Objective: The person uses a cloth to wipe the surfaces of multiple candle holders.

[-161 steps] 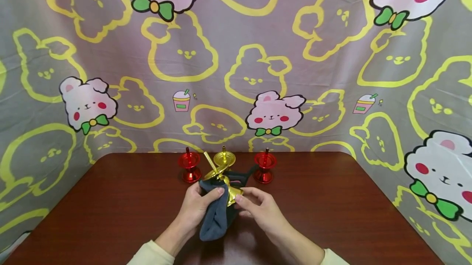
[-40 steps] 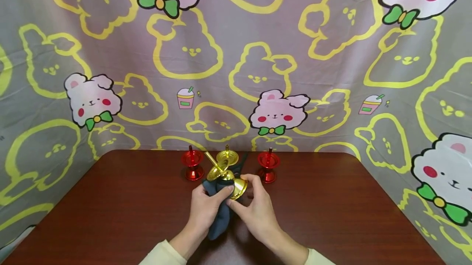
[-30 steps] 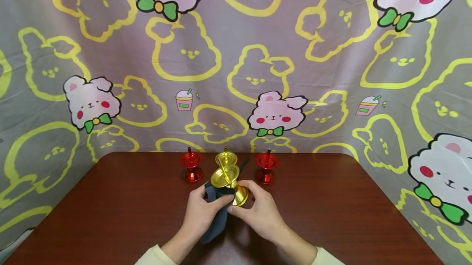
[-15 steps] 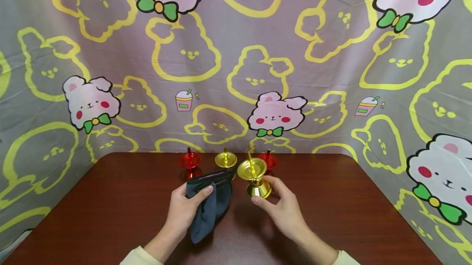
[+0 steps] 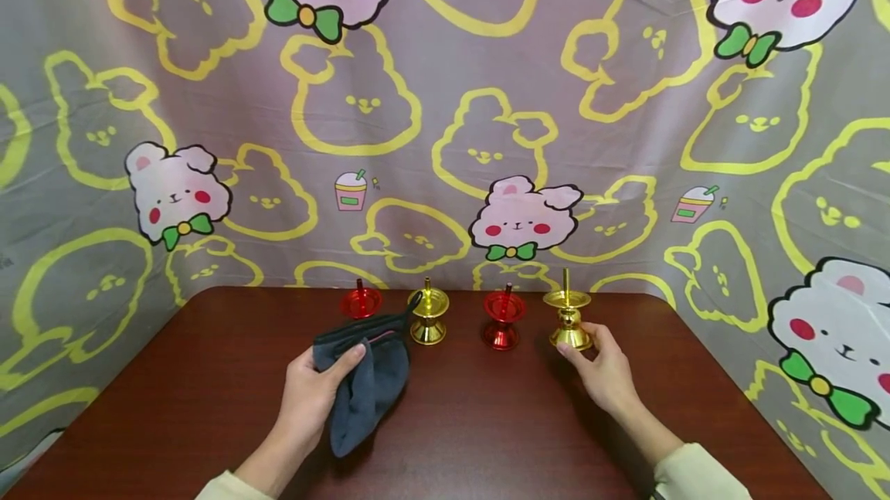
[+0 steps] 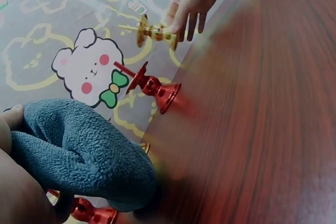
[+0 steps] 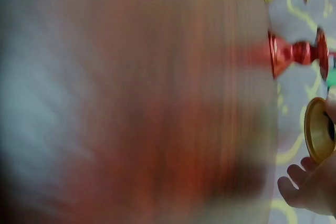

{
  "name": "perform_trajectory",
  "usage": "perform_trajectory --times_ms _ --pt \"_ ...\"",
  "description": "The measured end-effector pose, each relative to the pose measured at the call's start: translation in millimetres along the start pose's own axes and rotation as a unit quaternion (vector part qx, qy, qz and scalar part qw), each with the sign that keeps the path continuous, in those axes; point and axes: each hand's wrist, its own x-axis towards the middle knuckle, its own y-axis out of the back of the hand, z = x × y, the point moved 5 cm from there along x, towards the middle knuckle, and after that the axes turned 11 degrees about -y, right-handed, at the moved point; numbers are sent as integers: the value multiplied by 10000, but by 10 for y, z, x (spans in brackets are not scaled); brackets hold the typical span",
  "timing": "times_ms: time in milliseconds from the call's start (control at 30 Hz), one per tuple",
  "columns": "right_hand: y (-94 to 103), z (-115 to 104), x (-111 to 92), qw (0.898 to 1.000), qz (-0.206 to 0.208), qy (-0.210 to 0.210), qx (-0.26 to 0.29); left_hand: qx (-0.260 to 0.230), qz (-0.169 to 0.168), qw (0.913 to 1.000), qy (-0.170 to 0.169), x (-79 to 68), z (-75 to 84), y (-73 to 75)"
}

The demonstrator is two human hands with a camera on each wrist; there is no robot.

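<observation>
My right hand (image 5: 610, 376) pinches a shiny gold candlestick (image 5: 568, 318) by its flared base, thumb on the near side. The candlestick is upright, its spike pointing up, at the right end of a row of similar holders. In the right wrist view, the hollow underside of its base (image 7: 318, 129) shows. My left hand (image 5: 309, 396) grips a blue-grey terry cloth (image 5: 371, 388) with a dark edge and a small loop, thumb pressed on top. The cloth hangs in folds over the table and covers the lower part of the left red candlestick (image 5: 360, 304).
Along the back of the brown wooden table (image 5: 473, 415) stand another gold candlestick (image 5: 428, 322) and a second red candlestick (image 5: 501, 322), just left of the held one. A patterned curtain (image 5: 389, 175) rises behind the table and along both sides.
My right hand has drawn the gold candlestick off the cloth and carried it right, past the right red candlestick. My left hand has moved left with the cloth.
</observation>
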Motion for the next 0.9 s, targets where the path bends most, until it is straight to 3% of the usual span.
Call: perform_trajectory --times_ms 300,900 --pt "-25 225 233 9974 -252 -309 -603 -14 -18 9998 175 -27 -21 97" --pt "-117 293 359 9826 -740 -566 -1605 -118 43 9998 161 -4 46 137"
